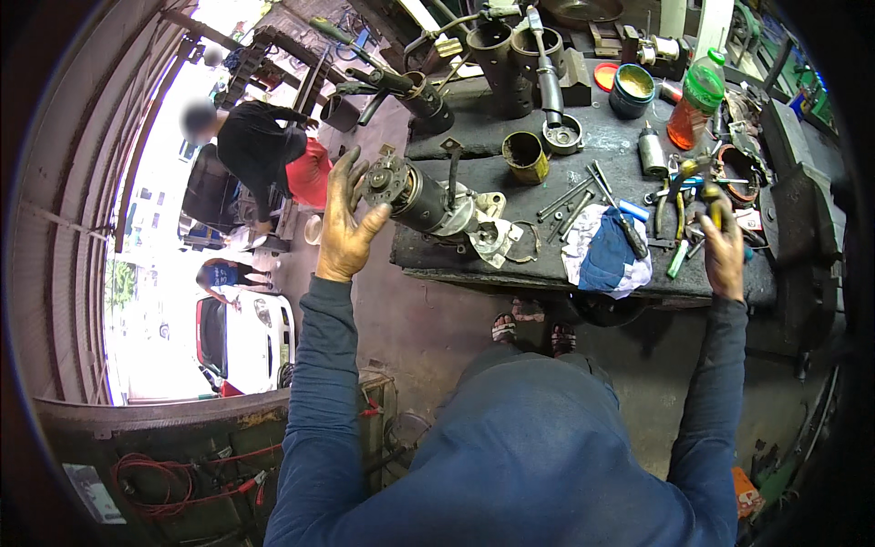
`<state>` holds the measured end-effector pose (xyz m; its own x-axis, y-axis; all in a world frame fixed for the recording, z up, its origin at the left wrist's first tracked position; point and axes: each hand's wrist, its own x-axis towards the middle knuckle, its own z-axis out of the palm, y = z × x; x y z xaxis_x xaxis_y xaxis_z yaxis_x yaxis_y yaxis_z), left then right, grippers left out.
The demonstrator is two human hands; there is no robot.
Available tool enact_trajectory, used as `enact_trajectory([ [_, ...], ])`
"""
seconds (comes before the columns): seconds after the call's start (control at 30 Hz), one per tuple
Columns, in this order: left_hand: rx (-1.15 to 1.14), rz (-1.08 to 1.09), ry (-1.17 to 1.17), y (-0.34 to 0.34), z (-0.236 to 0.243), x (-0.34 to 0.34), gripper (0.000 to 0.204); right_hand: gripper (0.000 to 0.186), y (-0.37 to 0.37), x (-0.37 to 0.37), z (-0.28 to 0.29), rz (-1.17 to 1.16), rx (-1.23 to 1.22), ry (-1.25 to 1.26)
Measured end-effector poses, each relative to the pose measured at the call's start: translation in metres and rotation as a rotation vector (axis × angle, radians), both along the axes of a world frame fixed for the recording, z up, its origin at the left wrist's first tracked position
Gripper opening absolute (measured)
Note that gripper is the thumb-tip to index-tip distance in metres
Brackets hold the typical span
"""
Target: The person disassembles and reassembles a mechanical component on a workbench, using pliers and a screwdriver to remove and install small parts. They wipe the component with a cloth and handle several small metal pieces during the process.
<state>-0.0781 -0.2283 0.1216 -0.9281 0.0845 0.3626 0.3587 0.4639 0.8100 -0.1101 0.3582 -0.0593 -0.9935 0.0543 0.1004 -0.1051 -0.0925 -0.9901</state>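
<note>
A cylindrical metal motor-like assembly (415, 205) lies on the dark workbench (483, 283) with a bracketed silver housing (488, 239) at its right end. My left hand (351, 219) is raised at the assembly's left end, fingers apart and curved upward; I cannot tell whether its thumb touches the metal. My right hand (725, 246) is closed on a yellow-and-black handled tool (715, 208) at the bench's right side. Beside it are pliers (679, 214), a screwdriver (629, 232), several bolts and sockets, and a white rag (583, 246) with blue cloth (609, 255).
Metal cylinders (490, 64), a yellow can (526, 164), a tub (632, 91) and a green-topped bottle (693, 118) stand on the bench. At left, a person in black (260, 150) bends near someone in red (308, 173); another person (228, 273) is by a white car (264, 337).
</note>
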Motion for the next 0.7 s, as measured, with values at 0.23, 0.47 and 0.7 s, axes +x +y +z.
enact_trajectory([
  [0.23,0.228,-0.017,0.008,-0.005,-0.002,-0.022,0.078,0.057,-0.079,0.015,0.107,0.457,-0.948,0.274],
  [0.47,0.032,-0.050,0.126,0.007,0.003,-0.034,0.060,0.065,-0.203,0.083,0.149,0.659,-0.390,-0.149],
  [0.7,-0.146,-0.133,0.263,0.012,0.004,-0.051,0.045,0.029,-0.259,0.106,0.118,0.569,0.001,-0.329],
])
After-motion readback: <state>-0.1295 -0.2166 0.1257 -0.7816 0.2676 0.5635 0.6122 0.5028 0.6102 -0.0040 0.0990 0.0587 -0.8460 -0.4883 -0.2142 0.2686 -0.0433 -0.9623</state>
